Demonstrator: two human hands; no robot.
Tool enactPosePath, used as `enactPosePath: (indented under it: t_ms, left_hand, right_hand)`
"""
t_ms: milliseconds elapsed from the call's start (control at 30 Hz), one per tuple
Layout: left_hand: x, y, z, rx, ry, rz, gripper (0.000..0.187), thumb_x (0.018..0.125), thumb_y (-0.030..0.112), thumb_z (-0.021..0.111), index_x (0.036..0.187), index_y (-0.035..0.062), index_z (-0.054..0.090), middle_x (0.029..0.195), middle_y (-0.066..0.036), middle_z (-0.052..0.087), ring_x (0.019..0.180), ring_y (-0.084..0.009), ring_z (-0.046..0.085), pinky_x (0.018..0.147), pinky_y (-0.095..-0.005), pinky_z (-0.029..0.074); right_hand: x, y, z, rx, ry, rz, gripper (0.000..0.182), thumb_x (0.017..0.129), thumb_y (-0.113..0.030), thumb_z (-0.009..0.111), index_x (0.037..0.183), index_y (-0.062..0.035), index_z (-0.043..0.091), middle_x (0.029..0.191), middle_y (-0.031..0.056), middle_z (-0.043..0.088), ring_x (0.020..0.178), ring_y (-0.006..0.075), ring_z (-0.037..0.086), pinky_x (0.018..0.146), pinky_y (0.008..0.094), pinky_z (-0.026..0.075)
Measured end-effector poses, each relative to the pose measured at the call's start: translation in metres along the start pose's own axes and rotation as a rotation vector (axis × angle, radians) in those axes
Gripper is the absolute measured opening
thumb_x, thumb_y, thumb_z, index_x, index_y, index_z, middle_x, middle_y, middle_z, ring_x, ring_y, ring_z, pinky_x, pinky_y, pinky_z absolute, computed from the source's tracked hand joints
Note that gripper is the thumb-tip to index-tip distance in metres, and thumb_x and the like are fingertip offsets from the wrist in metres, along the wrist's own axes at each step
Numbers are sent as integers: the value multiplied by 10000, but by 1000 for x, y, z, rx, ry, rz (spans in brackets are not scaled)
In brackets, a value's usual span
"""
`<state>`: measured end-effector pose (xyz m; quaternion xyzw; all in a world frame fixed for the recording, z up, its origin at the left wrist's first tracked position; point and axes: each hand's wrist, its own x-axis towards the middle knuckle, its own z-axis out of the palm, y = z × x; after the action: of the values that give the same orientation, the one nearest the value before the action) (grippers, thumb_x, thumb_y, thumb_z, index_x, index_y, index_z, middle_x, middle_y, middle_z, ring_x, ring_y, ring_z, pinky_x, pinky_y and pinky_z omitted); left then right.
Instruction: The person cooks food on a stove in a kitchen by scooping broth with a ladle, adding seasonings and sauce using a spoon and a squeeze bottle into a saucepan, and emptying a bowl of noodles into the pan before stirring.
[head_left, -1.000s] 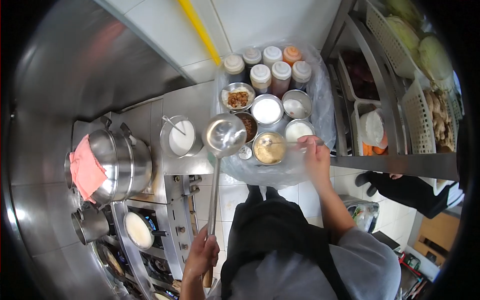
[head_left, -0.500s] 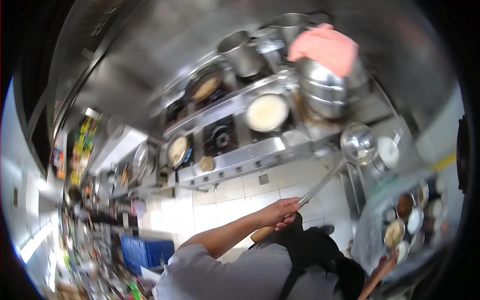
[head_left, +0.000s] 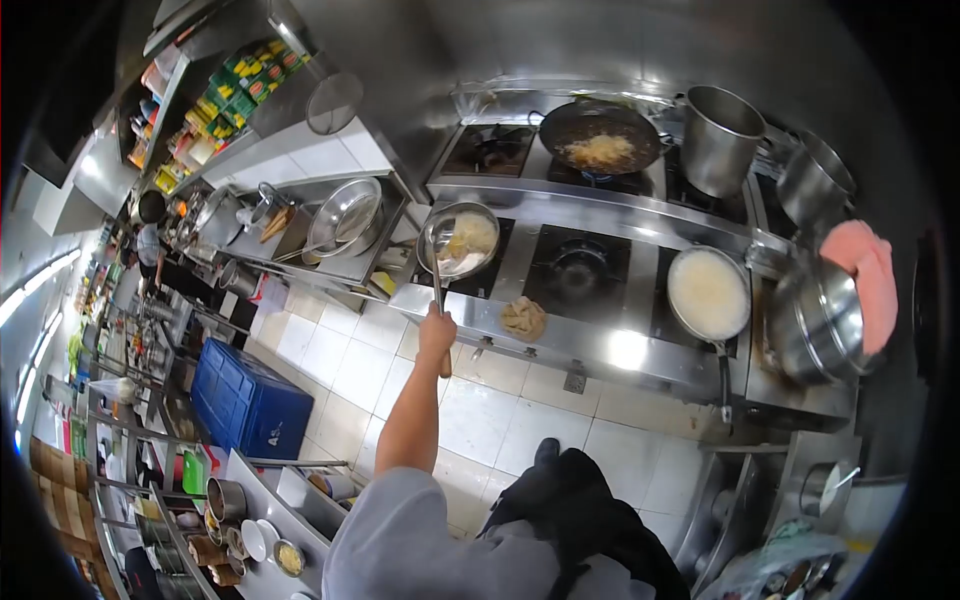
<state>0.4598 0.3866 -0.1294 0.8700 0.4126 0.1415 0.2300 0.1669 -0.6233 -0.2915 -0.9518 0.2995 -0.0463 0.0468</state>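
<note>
My left hand (head_left: 437,332) is closed round the long handle of a ladle (head_left: 438,290), just in front of the stove edge. The ladle reaches into the pan (head_left: 429,230) on the front left burner, which holds pale, yellowish food (head_left: 470,236). Some of the pan's handle area is hidden by the ladle and hand. To the right of my hand, a crumpled tan cloth (head_left: 524,318) lies on the stove's front edge. My right hand is out of view.
A dark wok (head_left: 640,125) with frying food and tall pots (head_left: 722,140) stand on the back burners. Front right is a pan of pale liquid (head_left: 709,293). A pink cloth (head_left: 862,270) drapes a steel pot (head_left: 815,320). A blue crate (head_left: 245,400) stands on the floor.
The view has swung left. My left hand has carried the ladle from the right side to the front left pan. My right hand, earlier over the food containers, has left view.
</note>
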Motion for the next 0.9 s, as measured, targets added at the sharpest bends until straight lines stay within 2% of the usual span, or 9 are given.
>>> enactPosePath:
  t_ms: [67,133,200,233,333,667,800,867,900]
  left_hand:
    - [36,-41,12,-9,3,7,370,912,196,532,1185,-51,490,913,-319,645,879,-484,632,759,-538,512]
    - [55,-55,15,-19,8,28,327,913,197,531,1133,-44,501,865,-294,656,810,-449,662,700,-520,532]
    - [58,-48,12,-530,-320,-304,240,923,195,520,1037,-15,511,723,-171,620,598,-278,636,513,-416,513]
    - [52,-42,7,-818,-391,-420,174,941,196,497,968,26,515,639,-56,515,492,-135,502,415,-302,428]
    - [67,-55,-16,-991,-530,-480,152,957,199,480,931,52,511,627,-29,486,472,-130,457,414,-289,414]
    - [58,-50,-32,-1011,-621,-576,140,954,219,484,975,86,522,646,-19,483,499,-97,452,423,-273,418]
    - [53,-43,-47,-545,-500,-272,155,923,179,529,994,43,556,646,-24,538,472,-123,503,404,-302,435]
    - [57,-66,-27,-290,-201,-59,168,930,170,525,1032,41,557,652,-40,549,482,-135,519,399,-304,439]
    - [60,-69,-21,-243,-221,-90,167,938,177,520,1034,46,557,642,-43,538,486,-140,527,401,-312,448]
  right_hand:
    - [21,-129,-30,459,-222,218,356,979,-314,486,1205,-72,617,1188,109,632,1084,286,592,920,403,471]
    - [21,-187,-29,617,-362,278,350,977,-311,486,1200,-74,615,1176,109,630,1064,282,588,903,399,469]
    - [15,-221,-29,682,-468,294,344,975,-308,486,1194,-75,613,1164,109,628,1044,277,584,886,396,466]
    - [10,-235,-28,692,-511,299,341,974,-306,486,1191,-76,612,1158,109,627,1034,275,582,878,394,465]
    - [-4,-262,-26,669,-611,315,332,970,-301,486,1182,-78,610,1140,109,624,1005,269,576,852,388,462]
    - [-36,-299,-4,573,-839,426,302,959,-285,486,1154,-85,601,1080,109,615,905,248,556,767,370,450]
    - [-41,-311,0,578,-871,445,290,955,-279,486,1142,-87,597,1056,109,611,865,239,547,733,363,445]
    - [-41,-311,8,586,-884,453,284,953,-276,486,1137,-89,596,1043,109,609,845,235,543,716,359,443]
    - [-42,-313,10,593,-888,458,281,952,-274,486,1134,-90,595,1037,109,609,835,233,541,707,357,441]
